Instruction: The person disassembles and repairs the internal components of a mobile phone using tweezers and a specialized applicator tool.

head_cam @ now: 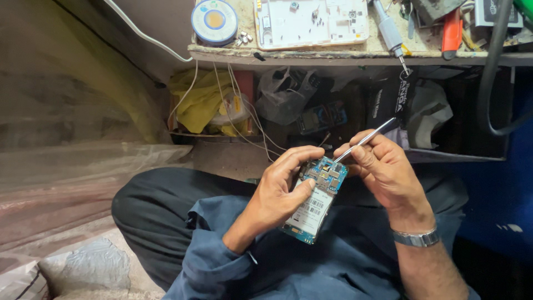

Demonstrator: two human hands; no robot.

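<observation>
Blue phone circuit board (pixel 316 200), long and narrow with a white barcode sticker on its middle, lies over the person's lap, tilted, its upper end by the fingertips of both hands. On the far left, a crumpled clear plastic sheet (pixel 83 166) covers the floor beside the dark trouser knee (pixel 150 205). Above it, a round solder spool with a blue rim (pixel 214 21) sits on the worn tabletop (pixel 333 54), and thin white wires (pixel 244 105) hang from the edge down toward the lap. Next along the tabletop lies a white plastic phone frame (pixel 311 21) with small screws scattered on it. The left hand (pixel 280 191) wraps around the board from the side, thumb pressed on the sticker and fingers curled over the top edge. The right hand (pixel 386 172) pinches slim silver metal tweezers (pixel 363 140) between thumb and fingers, the tip touching the board's upper end. A silver metal watch band (pixel 415 239) circles the right wrist. Farther right on the tabletop rest a grey-handled screwdriver (pixel 388 30) and an orange-handled tool (pixel 452 30).
</observation>
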